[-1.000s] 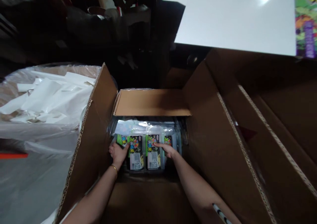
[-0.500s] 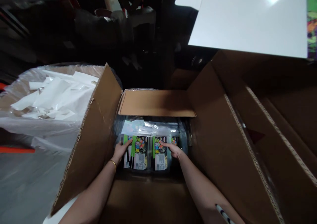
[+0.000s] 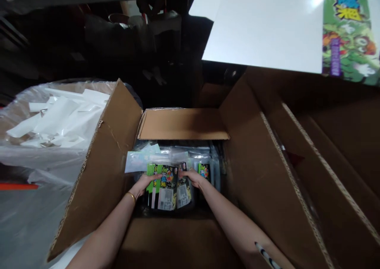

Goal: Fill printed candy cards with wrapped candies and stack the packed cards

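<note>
Deep in an open cardboard box, my left hand grips the left side of several overlapping black-and-green printed packets, its thumb across the front. My right hand pinches the right side of another such packet, which leans against the left ones. The fingers of both hands behind the packets are hidden. More clear-edged packets lie beneath, one printed packet showing right of my right hand. A pale, light-blue sheet lies behind my left hand.
An inner flap covers the box's far end. Left stands a plastic-lined bin of white scraps. A white panel and a green printed panel overhang the upper right. More cardboard edges rise at right.
Both hands have come closer together. The right-hand packet has moved left and tilted against the left-hand ones. The pale sheet now lies farther left. My view has shifted slightly right.
</note>
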A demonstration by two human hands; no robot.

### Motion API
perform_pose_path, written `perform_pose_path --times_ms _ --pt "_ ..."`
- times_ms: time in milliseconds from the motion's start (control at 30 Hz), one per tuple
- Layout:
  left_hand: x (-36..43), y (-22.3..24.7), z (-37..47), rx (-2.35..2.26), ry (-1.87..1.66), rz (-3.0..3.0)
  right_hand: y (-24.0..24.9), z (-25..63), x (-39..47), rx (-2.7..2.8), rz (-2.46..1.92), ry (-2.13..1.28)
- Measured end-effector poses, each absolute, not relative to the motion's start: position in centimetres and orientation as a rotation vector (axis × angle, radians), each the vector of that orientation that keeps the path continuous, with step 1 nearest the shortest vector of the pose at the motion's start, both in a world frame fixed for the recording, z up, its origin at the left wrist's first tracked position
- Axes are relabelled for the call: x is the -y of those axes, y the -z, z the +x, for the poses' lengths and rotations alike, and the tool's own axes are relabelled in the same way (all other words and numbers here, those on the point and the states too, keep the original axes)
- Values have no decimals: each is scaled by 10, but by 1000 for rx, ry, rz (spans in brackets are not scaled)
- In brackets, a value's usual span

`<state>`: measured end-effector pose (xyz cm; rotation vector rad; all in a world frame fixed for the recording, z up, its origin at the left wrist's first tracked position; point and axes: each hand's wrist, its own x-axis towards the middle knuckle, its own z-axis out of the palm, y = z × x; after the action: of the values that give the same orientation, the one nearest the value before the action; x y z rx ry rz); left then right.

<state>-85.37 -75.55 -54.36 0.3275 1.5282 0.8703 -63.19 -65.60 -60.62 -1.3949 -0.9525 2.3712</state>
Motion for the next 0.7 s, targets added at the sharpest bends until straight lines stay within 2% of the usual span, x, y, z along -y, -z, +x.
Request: perform_pose_path --times_ms 433,600,700 --pt "739 525 -846 -1498 -934 297 559 -635 623 932 -1458 -2097" --pt "732 517 -839 -1445 -923 234 520 -631 609 972 -1535 -2087" --pt "729 511 -841 -1427 -902 218 474 -634 605 1011 -1587 -2021"
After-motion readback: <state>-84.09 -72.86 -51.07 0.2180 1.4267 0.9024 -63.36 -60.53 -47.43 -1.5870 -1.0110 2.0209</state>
